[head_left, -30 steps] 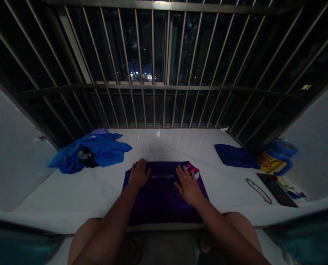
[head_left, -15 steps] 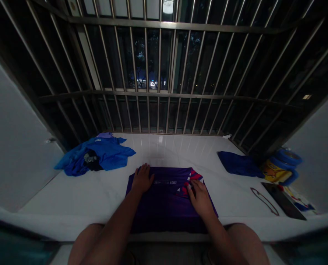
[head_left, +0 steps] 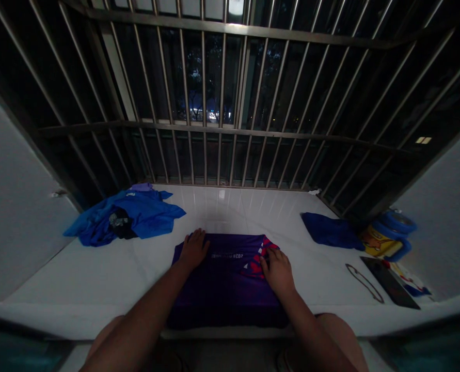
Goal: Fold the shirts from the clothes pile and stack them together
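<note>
1. Metal grille: running across back + both sides, dark outside, few lights showing thru.
2. White ledge: stretching out below grille, bearing everything else.
3. Purple garment: lying flat mid-ledge, right in front of person, near end reaching front edge; pale print line showing nr top, red/pink patterned part at R upper corner.
4. Blue clothes pile: sitting crumpled at far L, w/ black bit + lilac bit showing.
5. Dark-blue cloth: lying flat on R side, well apart from garment.
6. Blue/yellow container: standing by R wall, just beyond cloth.
7. Dark flat slab: lying nr R wall.
8. L hand: resting palm down on garment's upper L corner, fingers slightly spread, thumb apart.
9. R hand: touching patterned part, fingers bending, thumb apart from index; can't tell if pinching fabric.
10. Thin cord loop: lying just L of slab.
11. White scrap: sitting at back R, nr grille.
</note>
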Action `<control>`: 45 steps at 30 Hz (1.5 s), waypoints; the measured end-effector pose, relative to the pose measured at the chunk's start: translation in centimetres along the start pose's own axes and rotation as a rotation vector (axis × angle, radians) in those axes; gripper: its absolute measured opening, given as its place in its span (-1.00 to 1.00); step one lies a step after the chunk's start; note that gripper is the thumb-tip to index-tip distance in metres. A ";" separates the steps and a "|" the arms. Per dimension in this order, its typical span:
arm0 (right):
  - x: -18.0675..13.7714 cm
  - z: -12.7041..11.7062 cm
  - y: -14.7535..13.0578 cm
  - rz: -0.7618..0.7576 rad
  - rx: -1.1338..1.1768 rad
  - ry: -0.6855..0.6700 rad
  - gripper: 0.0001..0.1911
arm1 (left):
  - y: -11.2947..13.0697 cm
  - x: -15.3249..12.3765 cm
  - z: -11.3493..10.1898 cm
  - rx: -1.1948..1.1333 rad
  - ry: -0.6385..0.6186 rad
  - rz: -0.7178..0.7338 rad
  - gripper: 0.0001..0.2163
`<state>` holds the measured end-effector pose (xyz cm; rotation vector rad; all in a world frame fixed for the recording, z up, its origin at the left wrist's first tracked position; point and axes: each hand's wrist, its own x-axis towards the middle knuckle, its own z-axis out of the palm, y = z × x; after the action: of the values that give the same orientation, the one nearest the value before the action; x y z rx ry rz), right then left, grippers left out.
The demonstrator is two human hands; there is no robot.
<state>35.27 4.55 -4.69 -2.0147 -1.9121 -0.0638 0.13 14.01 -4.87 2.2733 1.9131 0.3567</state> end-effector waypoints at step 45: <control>8.5 -7.3 4.4 -0.119 0.310 0.005 -0.83 | -4.5 0.3 -9.4 -0.363 0.178 0.200 -0.86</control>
<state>41.82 10.45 3.49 -1.6965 -1.9032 0.1866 -6.66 14.71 3.03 2.2456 1.5346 0.8801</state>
